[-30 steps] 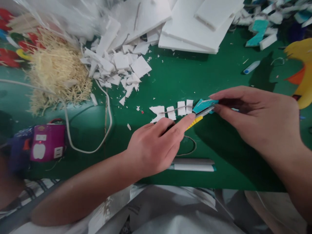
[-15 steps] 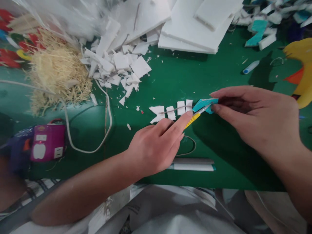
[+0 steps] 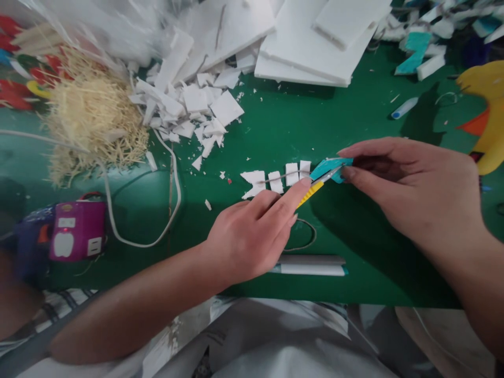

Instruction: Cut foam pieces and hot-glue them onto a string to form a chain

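My left hand (image 3: 250,233) is closed around a yellow craft knife (image 3: 309,195), its metal blade lying against a turquoise foam piece (image 3: 323,169). Between thumb and fingertips, my right hand (image 3: 417,189) pinches the right end of that piece. A row of small white foam pieces (image 3: 292,174) runs to the left of it, with a thin grey-brown cord (image 3: 280,178) across them. The leftmost, a notched white piece (image 3: 255,184), resembles a fish tail. A loop of cord (image 3: 314,236) lies below my left hand's fingers. The blade tip is partly hidden at my right fingertips.
Two markers (image 3: 315,269) lie near the table's front edge. White foam sheets (image 3: 307,68) and scraps (image 3: 197,102) cover the back, beside a straw pile (image 3: 94,110). A purple power adapter (image 3: 79,231) and white cable (image 3: 137,244) are left; a yellow glue gun (image 3: 488,105) is right.
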Demonstrator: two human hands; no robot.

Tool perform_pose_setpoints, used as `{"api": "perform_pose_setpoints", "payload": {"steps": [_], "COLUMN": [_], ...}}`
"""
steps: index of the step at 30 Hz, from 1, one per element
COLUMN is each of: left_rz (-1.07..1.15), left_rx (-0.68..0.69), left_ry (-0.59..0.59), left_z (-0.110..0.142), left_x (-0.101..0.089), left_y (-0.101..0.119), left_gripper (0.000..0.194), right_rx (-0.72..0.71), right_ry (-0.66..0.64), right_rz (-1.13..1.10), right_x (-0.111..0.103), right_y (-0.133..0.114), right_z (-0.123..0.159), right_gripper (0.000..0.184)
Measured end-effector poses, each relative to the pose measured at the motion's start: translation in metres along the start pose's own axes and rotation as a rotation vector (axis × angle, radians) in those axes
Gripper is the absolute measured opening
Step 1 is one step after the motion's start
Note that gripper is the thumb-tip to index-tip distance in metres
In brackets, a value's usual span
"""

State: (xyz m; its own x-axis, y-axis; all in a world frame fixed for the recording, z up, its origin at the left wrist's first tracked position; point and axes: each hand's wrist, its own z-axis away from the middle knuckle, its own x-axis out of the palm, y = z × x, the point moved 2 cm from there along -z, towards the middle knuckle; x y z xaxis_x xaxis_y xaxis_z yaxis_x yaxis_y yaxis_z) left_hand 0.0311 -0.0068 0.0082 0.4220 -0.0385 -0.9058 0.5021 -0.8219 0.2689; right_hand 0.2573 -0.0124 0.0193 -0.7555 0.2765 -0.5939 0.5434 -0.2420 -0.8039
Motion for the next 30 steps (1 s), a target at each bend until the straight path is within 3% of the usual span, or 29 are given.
{"api": "perform_pose_setpoints", "payload": {"steps": [23, 30], "left_rz": [0.067, -0.006], "left_rx": [-0.037, -0.005], "left_ry": [-0.070, -0.049], "left_z": [0.0009, 0.0009], "left_x": [0.0036, 0.0031], "left_y": [0.0003, 0.0015], "left_gripper": [0.039, 0.039], "right_rx": [-0.157, -0.093], "right_ry": [-0.032, -0.038], "right_rz": [0.044, 0.054], "right_x": [-0.0007, 0.0001], "right_y": [0.0044, 0.0027], "right_z": [0.0047, 0.0056], "right_gripper": [0.014, 0.011]}}
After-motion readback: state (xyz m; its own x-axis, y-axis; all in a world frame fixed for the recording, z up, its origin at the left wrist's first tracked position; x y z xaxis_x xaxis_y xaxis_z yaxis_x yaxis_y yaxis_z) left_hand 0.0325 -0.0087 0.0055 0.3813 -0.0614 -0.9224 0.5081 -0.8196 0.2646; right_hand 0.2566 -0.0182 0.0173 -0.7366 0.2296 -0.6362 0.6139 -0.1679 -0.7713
